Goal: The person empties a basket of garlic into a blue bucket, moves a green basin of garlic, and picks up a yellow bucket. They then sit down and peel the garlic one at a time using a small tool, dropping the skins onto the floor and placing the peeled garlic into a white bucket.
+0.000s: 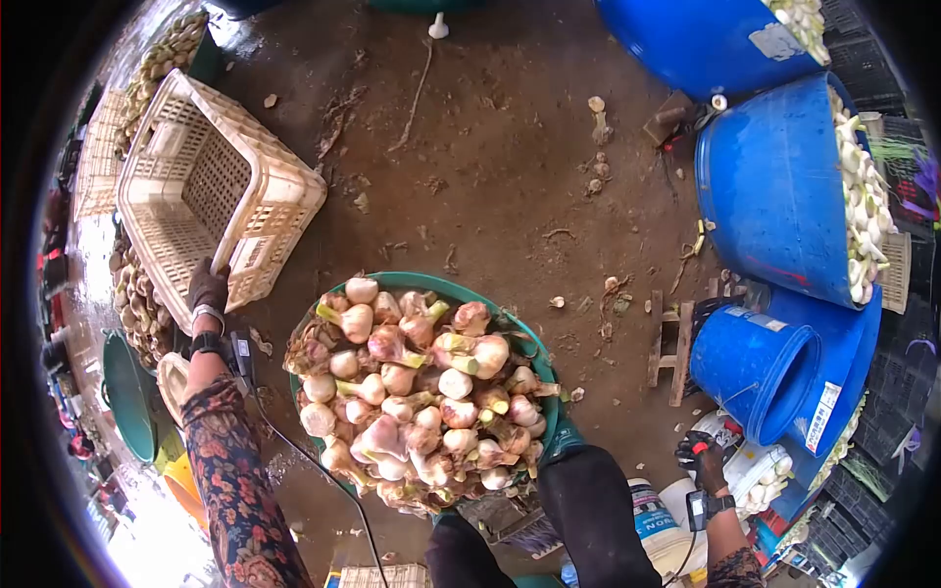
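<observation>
The gloved left hand [208, 287] is closed on the near rim of the cream plastic lattice crate [196, 176], tipped w/ long axis going up-left from the grip, the right hand [704, 463], well apart beyond the green basin [431, 283] of garlic, closed round a small red-handled tool [698, 448].

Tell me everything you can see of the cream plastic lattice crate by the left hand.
The cream plastic lattice crate is rectangular, with open-grid walls and floor and a thicker rim. It looks empty and is tipped on its side on the wet brown ground, with its opening facing up and left. The gloved left hand grips its near lower corner. Heaped brownish bulbs lie just beside it.
</observation>
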